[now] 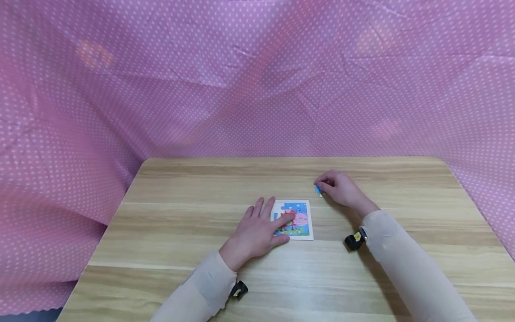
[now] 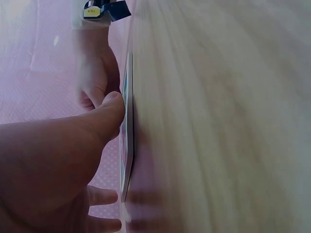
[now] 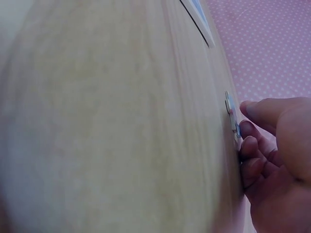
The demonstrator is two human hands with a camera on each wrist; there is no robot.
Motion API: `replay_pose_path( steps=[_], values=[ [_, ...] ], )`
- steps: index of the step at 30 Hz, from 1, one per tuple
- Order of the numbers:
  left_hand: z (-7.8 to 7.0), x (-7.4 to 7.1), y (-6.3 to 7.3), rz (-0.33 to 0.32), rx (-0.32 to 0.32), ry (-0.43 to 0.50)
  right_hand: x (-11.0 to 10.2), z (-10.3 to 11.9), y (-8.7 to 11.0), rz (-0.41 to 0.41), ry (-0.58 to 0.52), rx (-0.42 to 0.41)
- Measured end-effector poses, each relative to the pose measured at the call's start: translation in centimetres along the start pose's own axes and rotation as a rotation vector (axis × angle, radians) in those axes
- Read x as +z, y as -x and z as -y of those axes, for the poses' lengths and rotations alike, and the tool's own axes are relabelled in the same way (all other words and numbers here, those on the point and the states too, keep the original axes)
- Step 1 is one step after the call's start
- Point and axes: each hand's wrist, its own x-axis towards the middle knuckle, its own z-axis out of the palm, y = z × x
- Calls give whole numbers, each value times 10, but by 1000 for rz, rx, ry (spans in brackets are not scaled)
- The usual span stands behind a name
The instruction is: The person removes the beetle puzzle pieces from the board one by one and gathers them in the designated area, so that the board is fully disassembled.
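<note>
A square jigsaw puzzle (image 1: 301, 230) with a pink cartoon pig on a blue background lies in a white-edged tray (image 1: 311, 226) on the table. My left hand (image 1: 259, 230) rests over its left side, fingers spread, with the index finger across the picture. In the left wrist view, the left thumb (image 2: 114, 104) lies against the tray's near edge. Up and to the right, my right hand (image 1: 339, 188) has its fingers curled and its thumb and index finger at a small blue puzzle piece (image 1: 318, 190). Pieces (image 3: 231, 111) lie flat beside these fingertips, which partly hide their contact.
The wooden table (image 1: 181, 250) has rounded far corners. Pink cloth (image 1: 257, 89) with white dots hangs behind it and at both sides. Black wrist cameras (image 1: 354, 241) are strapped at both cuffs.
</note>
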Motion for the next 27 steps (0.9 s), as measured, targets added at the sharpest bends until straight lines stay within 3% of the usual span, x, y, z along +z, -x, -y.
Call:
replay_pose_path(
  steps=[27],
  values=[
    [-13,1,-12,29,-41,1,0,3,3,-9,-61,-7]
  ],
)
